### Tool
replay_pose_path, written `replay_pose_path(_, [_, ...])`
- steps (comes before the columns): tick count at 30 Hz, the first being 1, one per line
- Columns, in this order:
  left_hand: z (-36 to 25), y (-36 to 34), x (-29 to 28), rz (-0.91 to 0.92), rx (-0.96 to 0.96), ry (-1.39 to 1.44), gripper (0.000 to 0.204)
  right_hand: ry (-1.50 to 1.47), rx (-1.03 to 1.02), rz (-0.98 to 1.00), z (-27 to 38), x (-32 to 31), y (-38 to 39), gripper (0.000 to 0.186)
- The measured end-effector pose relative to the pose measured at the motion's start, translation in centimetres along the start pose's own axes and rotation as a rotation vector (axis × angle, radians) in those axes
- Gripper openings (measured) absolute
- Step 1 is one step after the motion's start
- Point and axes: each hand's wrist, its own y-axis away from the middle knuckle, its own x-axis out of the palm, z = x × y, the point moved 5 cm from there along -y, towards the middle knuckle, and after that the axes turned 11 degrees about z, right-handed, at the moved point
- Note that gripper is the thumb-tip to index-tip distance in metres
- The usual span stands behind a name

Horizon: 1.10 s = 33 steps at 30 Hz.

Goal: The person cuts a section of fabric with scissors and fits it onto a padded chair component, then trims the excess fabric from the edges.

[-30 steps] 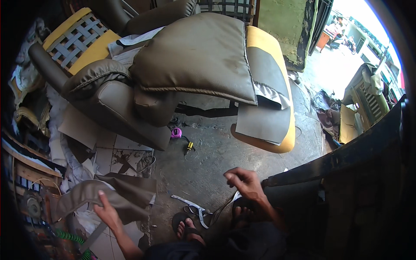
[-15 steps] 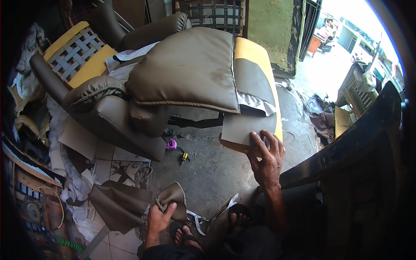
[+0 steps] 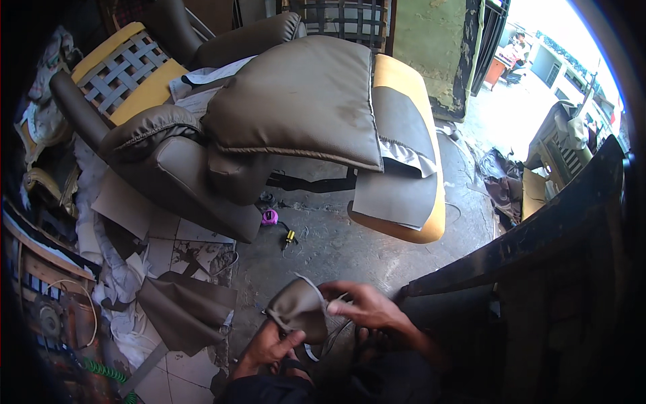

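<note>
My left hand (image 3: pixel 272 345) is closed on a small piece of brown leatherette (image 3: pixel 300 306) with a stitched edge, held low in front of me. My right hand (image 3: pixel 367 306) has its thumb and fingers at the right edge of the same piece; its fingertips are partly hidden. Ahead of both hands stands a recliner chair with a brown padded cushion (image 3: pixel 303 101) over its middle. Its footrest shows yellow foam (image 3: pixel 407 232) with a grey-brown sheet (image 3: pixel 393 195) lying over it.
A pink tape measure (image 3: pixel 270 217) and a small yellow-handled tool (image 3: pixel 290 237) lie on the floor. To the left is a larger brown leatherette scrap (image 3: pixel 185 310) beside white cloth (image 3: pixel 118 296). A dark ledge (image 3: pixel 511 232) runs along the right. A green panel (image 3: pixel 431 54) stands behind.
My right hand has left the sheet on the footrest and come down to the leatherette piece. My left hand has raised that piece slightly and moved it right.
</note>
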Motion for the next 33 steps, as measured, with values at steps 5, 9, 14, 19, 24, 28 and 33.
replay_pose_path(5, [1.3,-1.2,2.1,0.169,0.137,-0.409,0.055,-0.429,0.252,0.236,-0.8,3.6,-1.6,0.039])
replay_pose_path(9, [5.3,-0.5,3.1,0.425,-0.283,-0.319,0.053,-0.657,0.184,-0.067,-2.5,1.8,-0.7,0.029])
replay_pose_path(14, [2.0,-0.7,3.9,0.460,-0.204,-0.303,0.053,-0.575,0.178,-0.085,-3.6,1.7,-0.7,0.024])
replay_pose_path(19, [2.9,-0.8,3.9,0.495,-0.003,-0.241,0.064,-0.320,0.098,-0.041,-2.4,1.3,-0.8,0.024])
replay_pose_path(24, [3.9,-1.8,1.7,0.214,0.055,0.703,0.067,-0.363,0.037,0.062,-1.0,2.3,-1.1,0.028])
replay_pose_path(28, [3.2,-4.1,1.9,-0.032,0.058,0.374,0.057,-0.346,-0.031,0.004,-1.4,2.1,-1.7,0.036])
replay_pose_path(33, [1.9,-3.7,1.2,-0.155,0.227,0.411,0.042,-0.204,0.025,-0.053,-3.4,2.2,-1.6,0.032])
